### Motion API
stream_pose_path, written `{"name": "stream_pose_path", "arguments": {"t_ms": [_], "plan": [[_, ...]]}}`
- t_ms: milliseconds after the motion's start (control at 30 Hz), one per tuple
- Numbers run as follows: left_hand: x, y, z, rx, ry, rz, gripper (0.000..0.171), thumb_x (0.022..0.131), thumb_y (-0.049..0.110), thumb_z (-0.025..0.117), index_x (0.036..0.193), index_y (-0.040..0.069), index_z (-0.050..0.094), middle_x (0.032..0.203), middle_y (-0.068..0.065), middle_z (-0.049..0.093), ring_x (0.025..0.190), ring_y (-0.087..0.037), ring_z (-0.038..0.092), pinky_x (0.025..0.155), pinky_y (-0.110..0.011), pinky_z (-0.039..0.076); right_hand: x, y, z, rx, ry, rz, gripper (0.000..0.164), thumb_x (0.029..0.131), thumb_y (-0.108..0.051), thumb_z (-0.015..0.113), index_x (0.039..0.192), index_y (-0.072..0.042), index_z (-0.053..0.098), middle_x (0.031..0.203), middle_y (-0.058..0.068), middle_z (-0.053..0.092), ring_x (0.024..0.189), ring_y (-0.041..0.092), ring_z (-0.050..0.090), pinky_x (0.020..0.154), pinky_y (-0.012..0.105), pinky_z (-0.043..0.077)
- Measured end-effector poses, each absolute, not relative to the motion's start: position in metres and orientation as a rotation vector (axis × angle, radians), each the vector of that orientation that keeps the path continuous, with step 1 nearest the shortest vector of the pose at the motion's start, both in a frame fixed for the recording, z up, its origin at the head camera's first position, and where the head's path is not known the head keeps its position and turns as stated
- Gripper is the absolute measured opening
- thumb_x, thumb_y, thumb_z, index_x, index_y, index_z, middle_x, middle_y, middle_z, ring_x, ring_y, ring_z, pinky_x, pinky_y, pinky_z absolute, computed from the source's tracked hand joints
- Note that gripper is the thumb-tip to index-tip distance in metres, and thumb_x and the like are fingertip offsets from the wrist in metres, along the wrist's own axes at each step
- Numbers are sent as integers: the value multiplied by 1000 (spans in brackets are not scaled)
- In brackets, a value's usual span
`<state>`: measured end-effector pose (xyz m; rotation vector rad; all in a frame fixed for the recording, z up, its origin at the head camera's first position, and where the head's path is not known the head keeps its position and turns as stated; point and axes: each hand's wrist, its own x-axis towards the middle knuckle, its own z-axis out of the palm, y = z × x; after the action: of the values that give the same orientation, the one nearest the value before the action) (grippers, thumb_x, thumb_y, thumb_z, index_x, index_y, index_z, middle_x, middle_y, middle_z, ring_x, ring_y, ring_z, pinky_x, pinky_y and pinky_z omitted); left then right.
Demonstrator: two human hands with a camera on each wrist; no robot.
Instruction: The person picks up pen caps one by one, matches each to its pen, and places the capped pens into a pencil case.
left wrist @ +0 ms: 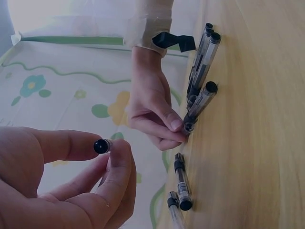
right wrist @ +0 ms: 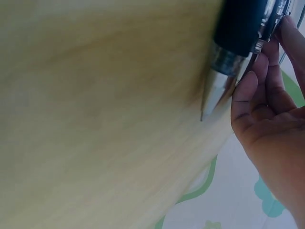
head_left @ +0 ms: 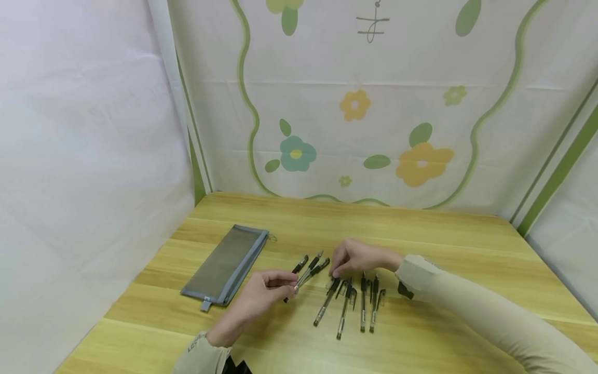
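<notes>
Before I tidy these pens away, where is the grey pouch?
In the head view, the grey pouch lies on the left side of the table, just left of the left hand.

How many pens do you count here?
7: one pen in the left hand, two capped pens beside it, four uncapped pens near the right hand. Others may be hidden.

The wood-grain bench (head_left: 420, 224) bears a grey zip pouch (head_left: 223, 264) at left and gel pens (head_left: 363, 306), 4 beside loose caps (head_left: 382, 297).
</notes>
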<state>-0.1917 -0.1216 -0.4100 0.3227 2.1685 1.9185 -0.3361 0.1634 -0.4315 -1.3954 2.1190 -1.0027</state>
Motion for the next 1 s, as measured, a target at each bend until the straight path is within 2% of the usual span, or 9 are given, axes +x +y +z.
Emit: {"name": "stream_pose_path", "arguments": {"t_ms": [133,267,400,567,1000], "plan": [[-192,-122,-411,323,2156,1931,26,90,3,70,114,-6,68,108,-22,68,90,-28,68,75,-28,55,-337,162,-432,-1387,2128,-993,8,88,-1,72,93,-3,78,90,0,72,82,16,65,76,32,56],[-190,-121,-410,315,2152,1933,27,90,4,71,115,-5,67,108,-21,68,91,-30,67,76,-28,55,-340,159,-433,-1386,2118,-953,10,87,-7,74,96,-7,78,91,-1,72,83,13,65,78,32,55],[-190,-121,-410,314,2149,1935,28,90,5,71,115,-5,67,108,-21,68,92,-32,67,76,-28,55,-339,158,-433,-1381,2133,-918,10,87,-9,75,96,-10,79,89,-1,71,80,12,63,73,30,55],[-190,-121,-410,318,2148,1938,27,90,4,71,115,-5,67,107,-21,68,90,-29,67,76,-28,55,-338,158,-433,-1396,2147,-910,6,87,-10,75,91,-12,79,85,-4,69,73,11,61,64,28,54],[-189,-120,-411,322,2142,1940,25,90,3,69,114,-6,68,108,-22,68,89,-25,67,75,-27,55,-336,159,-433,-1361,2139,-934,6,88,-11,74,92,-12,79,87,-3,68,76,14,63,66,29,56]]}}
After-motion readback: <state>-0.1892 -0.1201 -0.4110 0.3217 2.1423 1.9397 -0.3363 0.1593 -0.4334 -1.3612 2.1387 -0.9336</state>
